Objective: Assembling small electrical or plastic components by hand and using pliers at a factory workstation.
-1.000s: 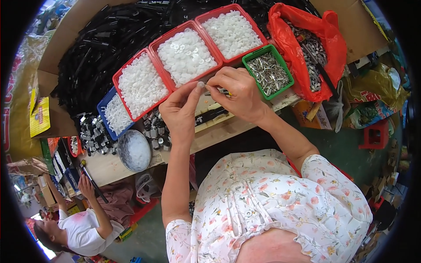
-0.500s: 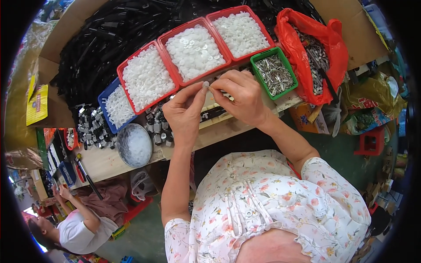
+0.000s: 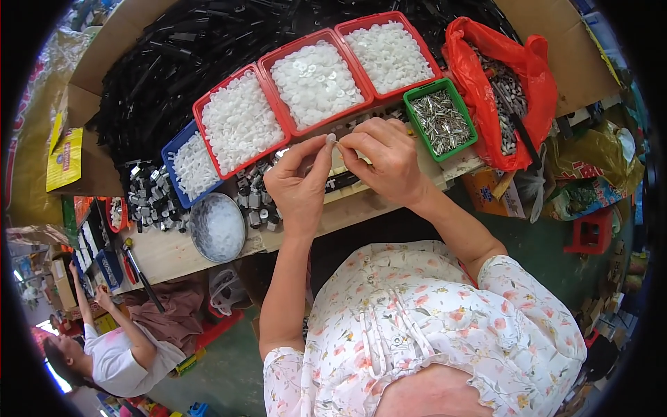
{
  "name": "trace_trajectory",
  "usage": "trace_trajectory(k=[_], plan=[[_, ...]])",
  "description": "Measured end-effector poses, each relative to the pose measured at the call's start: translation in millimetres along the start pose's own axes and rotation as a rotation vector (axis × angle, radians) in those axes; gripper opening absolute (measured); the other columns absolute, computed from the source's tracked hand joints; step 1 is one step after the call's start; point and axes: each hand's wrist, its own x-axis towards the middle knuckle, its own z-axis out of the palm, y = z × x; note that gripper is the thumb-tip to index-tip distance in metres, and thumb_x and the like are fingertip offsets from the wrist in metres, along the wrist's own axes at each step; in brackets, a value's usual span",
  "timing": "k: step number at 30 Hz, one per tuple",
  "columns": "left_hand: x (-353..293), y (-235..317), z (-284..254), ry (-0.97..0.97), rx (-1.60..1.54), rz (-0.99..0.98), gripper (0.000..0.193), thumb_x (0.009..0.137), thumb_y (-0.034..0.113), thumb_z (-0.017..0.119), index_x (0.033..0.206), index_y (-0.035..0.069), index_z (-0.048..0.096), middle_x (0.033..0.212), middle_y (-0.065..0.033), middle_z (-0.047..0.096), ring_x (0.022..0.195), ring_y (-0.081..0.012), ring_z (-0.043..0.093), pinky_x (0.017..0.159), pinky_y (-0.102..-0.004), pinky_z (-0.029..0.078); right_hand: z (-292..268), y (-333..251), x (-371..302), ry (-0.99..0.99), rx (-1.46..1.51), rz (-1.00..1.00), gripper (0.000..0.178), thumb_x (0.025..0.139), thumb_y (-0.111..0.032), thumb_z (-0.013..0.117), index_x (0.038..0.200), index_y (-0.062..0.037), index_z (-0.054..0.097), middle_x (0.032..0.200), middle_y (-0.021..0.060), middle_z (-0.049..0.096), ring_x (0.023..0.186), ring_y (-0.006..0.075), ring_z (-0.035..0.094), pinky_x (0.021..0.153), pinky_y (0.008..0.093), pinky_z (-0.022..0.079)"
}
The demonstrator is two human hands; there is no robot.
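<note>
Both hands meet above the bench's front, fingertips almost touching. My left hand (image 3: 297, 182) pinches a small round white plastic washer (image 3: 331, 139) between thumb and forefinger. My right hand (image 3: 386, 158) is closed in a pinch just beside it; whatever its fingertips hold is too small to make out. Behind the hands stand red trays: one of white plastic pieces (image 3: 243, 125), one of flat white washers (image 3: 313, 80), one of more small white pieces (image 3: 389, 55). A green tray of metal pins (image 3: 441, 118) is nearest my right hand.
A blue tray (image 3: 196, 163) and a round metal bowl of white bits (image 3: 217, 228) stand left, among loose metal parts (image 3: 149, 198). Black parts (image 3: 167, 62) are heaped behind. A red plastic bag (image 3: 495, 94) lies right. Another person (image 3: 132, 358) works at the far left.
The whole view has shifted slightly. My hands keep the same pinched pose, fingertips together. At the far left, the other person's one arm now reaches farther forward.
</note>
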Motion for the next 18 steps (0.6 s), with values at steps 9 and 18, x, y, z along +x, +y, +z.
trace_trajectory(k=[9,18], plan=[[-7.9,-4.1,-3.0,0.001,0.212,0.157,0.014,0.085,-0.004,0.071,0.099,-0.003,0.072,0.087,-0.0070,0.071,0.077,-0.0091,0.065,0.072,-0.0229,0.052,-8.0,2.0,-7.8,-0.082,0.128,0.123,0.016,0.079,-0.001,0.074,0.095,-0.0028,0.071,0.085,0.0072,0.068,0.077,0.0213,0.066,0.065,0.0334,0.048],[-14.8,-12.9,-20.2,-0.112,0.039,0.171,0.023,0.081,0.000,0.076,0.103,0.000,0.073,0.099,-0.0094,0.071,0.089,-0.0137,0.065,0.079,-0.0263,0.051,-9.2,0.3,-6.9,-0.225,0.448,0.344,0.014,0.080,0.003,0.073,0.094,0.0024,0.071,0.089,0.0119,0.069,0.081,0.0211,0.068,0.071,0.0299,0.052]])
